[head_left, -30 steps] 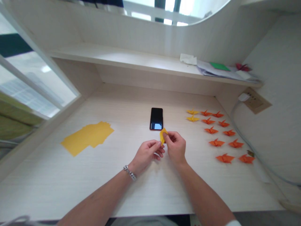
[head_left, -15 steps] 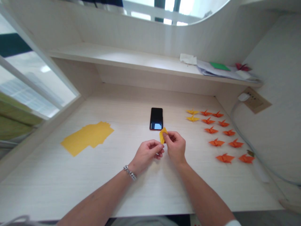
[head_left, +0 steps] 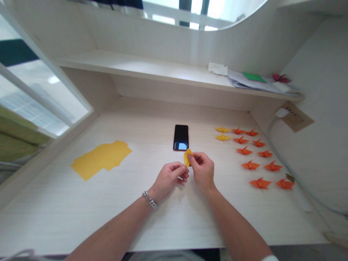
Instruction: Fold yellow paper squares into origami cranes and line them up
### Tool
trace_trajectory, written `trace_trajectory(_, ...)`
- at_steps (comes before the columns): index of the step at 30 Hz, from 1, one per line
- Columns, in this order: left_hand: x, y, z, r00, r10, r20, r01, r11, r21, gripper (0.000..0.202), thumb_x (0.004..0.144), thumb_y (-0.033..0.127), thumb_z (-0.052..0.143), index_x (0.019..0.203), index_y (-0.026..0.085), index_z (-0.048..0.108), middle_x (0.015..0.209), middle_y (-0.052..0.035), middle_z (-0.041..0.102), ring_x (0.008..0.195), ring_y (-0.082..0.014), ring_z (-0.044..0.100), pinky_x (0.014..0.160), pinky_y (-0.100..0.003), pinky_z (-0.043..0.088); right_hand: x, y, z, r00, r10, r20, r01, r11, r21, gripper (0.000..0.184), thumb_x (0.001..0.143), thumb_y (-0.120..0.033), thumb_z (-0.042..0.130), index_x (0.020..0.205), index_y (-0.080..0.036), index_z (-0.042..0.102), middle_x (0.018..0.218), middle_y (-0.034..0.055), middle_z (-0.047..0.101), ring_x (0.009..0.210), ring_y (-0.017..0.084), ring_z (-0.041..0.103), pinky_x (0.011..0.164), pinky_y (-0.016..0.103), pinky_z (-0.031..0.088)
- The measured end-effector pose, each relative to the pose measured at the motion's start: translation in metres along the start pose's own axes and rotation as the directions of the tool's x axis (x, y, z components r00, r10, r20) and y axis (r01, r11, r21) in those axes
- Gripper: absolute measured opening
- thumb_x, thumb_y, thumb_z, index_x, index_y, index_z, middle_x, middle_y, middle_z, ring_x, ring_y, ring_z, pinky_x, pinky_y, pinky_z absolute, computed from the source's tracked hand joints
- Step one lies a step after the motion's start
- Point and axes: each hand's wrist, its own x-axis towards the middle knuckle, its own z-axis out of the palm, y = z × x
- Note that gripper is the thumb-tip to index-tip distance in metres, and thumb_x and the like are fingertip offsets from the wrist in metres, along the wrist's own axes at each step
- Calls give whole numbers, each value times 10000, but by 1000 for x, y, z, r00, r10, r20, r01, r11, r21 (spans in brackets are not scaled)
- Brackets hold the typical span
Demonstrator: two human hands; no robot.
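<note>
Between my hands, just in front of the phone, is a small folded piece of yellow origami paper [head_left: 187, 157], narrow and pointed. My right hand [head_left: 202, 168] pinches its right side, thumb on top. At the lower tip, the thumb and fingers of my left hand [head_left: 172, 175] close on the paper; a bracelet circles that wrist. Part of the paper is covered by my fingers. A black phone [head_left: 181, 137] lies flat behind it. To the right stand several orange paper cranes [head_left: 250, 165] in two rough columns, with two yellow paper cranes [head_left: 223, 137] at their back left.
Yellow paper sheets [head_left: 100, 158] lie overlapping at the left of the white desk [head_left: 152, 125]. Along the right wall a grey cable [head_left: 288, 165] runs from a socket [head_left: 295, 116]. The shelf [head_left: 152, 69] above holds papers and a green sheet [head_left: 254, 77].
The yellow paper and my left fingertips have shifted very slightly left and down. My right hand keeps the same pinch. Everything on the desk stays in place.
</note>
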Motion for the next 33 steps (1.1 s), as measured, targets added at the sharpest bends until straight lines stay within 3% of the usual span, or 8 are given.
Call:
trace_trajectory(4,0,-1,0,1000,20,-5,-20,1000,17,154,789,250,601,712,118,612,679,-47,625,575,-108,565,510,-198,422,3,1,0,995,71,72,-76,995,67,247,697,-370,718,810,-159,658,714,34,693,598,150,617,560,265,504)
trace_trajectory(11,0,-2,-3,998,-21,56,23,999,-37,200,785,310,610,749,115,625,721,-73,648,587,-128,583,512,-218,436,5,1,-1,994,105,43,-109,988,112,256,658,-351,748,788,-150,656,704,39,697,603,153,629,565,268,513)
trace_trajectory(21,3,0,-4,1000,-6,-4,6,999,48,152,742,271,627,698,126,633,677,-59,653,548,-114,572,492,-206,404,1,0,2,993,103,60,-109,989,103,255,652,-359,748,776,-156,655,709,45,707,633,165,645,604,283,519)
trace_trajectory(28,5,3,-9,997,64,-44,-60,995,81,193,767,304,612,678,134,598,642,-31,617,570,-113,561,506,-206,412,1,0,2,973,188,136,-214,954,208,229,641,-297,761,769,-146,646,697,40,704,591,151,635,546,265,516)
trace_trajectory(33,6,4,-9,996,47,-75,-38,993,107,167,766,292,592,691,143,585,627,-23,610,566,-121,564,482,-204,409,0,2,3,962,227,154,-258,940,222,265,612,-316,776,768,-144,648,683,37,701,575,154,631,533,271,517)
